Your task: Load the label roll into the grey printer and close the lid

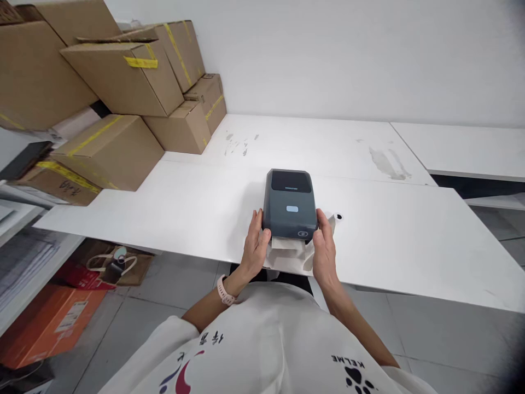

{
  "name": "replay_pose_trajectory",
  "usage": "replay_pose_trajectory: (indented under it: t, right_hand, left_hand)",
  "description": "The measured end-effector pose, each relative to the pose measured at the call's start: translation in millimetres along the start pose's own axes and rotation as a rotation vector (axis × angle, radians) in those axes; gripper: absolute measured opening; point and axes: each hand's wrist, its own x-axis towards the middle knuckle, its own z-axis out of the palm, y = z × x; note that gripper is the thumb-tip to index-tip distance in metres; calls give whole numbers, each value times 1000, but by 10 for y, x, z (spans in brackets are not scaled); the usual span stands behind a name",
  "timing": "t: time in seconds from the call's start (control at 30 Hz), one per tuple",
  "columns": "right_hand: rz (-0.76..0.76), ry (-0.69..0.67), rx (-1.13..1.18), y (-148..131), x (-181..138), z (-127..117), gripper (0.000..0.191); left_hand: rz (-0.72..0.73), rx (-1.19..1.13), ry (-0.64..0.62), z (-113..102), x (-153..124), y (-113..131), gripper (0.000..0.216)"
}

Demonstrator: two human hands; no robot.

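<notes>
Between my two hands is a dark grey label printer (pixel 290 210) with a black window on top and a pale button in the middle. A strip of white label paper (pixel 288 244) comes out of its front edge. My left hand (pixel 255 249) grips the printer's left side, with the thumb near its front corner. Against the right side presses my right hand (pixel 325 249), its fingers along the edge. Crumpled pale paper or wrapping lies under and in front of the printer. Just right of it sits a small white roll (pixel 338 217) with a dark core.
Several cardboard boxes (pixel 123 76) with yellow tape are stacked at the back left of the white table (pixel 197 210). A white wall rises behind. On the floor at lower left are an orange box (pixel 53 323) and a bag. Table joints and a gap show at right.
</notes>
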Motion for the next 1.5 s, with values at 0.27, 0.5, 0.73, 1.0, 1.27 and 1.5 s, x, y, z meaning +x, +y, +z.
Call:
replay_pose_trajectory:
  t: [0.27, 0.5, 0.73, 1.0, 1.27, 1.5]
  right_hand:
    - [-459, 14, -114, -448, 1204, -6, 77]
    - [-549, -85, -260, -730, 2302, -43, 82]
    - [-727, -55, -396, -916, 1980, -210, 47]
    - [-363, -962, -1096, -601, 1870, 331, 77]
    - [-381, -1085, -779, -697, 1996, 70, 90]
    - [-216, -676, -79, -454, 2256, -997, 97]
  left_hand:
    - [112, 276, 151, -101, 918, 350, 58]
    - [-191, 839, -120, -47, 1300, 264, 71]
    - [-161, 862, -147, -28, 1332, 220, 66]
    - [-151, 866, -124, -17, 1318, 200, 61]
    - [-171, 822, -121, -34, 1303, 183, 64]
    - [-160, 766, -98, -33, 1282, 155, 65]
